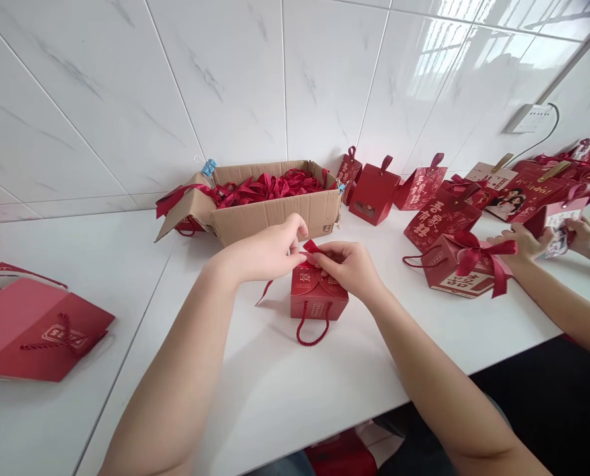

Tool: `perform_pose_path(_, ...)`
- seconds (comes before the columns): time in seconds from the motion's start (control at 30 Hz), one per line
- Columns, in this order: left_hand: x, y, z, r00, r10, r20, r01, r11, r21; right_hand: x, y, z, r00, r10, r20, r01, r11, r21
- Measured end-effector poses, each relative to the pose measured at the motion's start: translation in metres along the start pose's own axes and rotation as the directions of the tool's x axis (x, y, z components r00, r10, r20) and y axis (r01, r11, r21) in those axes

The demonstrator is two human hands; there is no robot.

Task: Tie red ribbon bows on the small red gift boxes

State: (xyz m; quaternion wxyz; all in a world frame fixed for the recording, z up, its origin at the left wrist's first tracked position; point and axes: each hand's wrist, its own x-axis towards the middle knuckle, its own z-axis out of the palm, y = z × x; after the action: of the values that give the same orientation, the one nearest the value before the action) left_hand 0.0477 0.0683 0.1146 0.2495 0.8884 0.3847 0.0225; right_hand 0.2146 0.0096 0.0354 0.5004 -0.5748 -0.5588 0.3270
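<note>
A small red gift box with gold print stands upright on the table, its twisted cord handle hanging down the near side. Above its top, my right hand pinches a red ribbon, one loop of which sticks up. My left hand bends in from the left, with fingertips closed on the ribbon at the same spot. One loose ribbon tail trails off to the left of the box. The exact crossing of the ribbon is partly hidden by my fingers.
Behind stands a cardboard box of red ribbons. A bow-tied gift box and several red boxes sit to the right, where another person's hands hold one. Flat red cartons lie at left.
</note>
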Motion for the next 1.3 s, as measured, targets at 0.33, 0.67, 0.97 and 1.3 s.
perform_pose_path(0.33, 0.003, 0.016, 0.008, 0.923, 0.226, -0.312, -0.282, 0.949, -0.145, -0.005, -0.004, -0.003, 0.975, -0.168, 0.144, 0.172, 0.985, -0.021)
perform_pose_path(0.67, 0.013, 0.01, 0.01, 0.796, 0.267, -0.543, -0.234, 0.963, 0.131, -0.001, 0.001, 0.001, 0.989, -0.122, 0.088, 0.116, 0.991, 0.07)
perform_pose_path(0.97, 0.006, 0.0, 0.001, 0.997, 0.004, -0.077, -0.019, 0.979, -0.205, 0.0, 0.001, 0.002, 0.998, -0.036, 0.042, 0.022, 0.952, 0.306)
perform_pose_path(1.3, 0.011, -0.01, 0.004, 0.979, 0.126, -0.16, -0.169, 0.941, -0.293, -0.002, 0.003, 0.006, 0.994, -0.086, -0.063, 0.094, 0.986, 0.136)
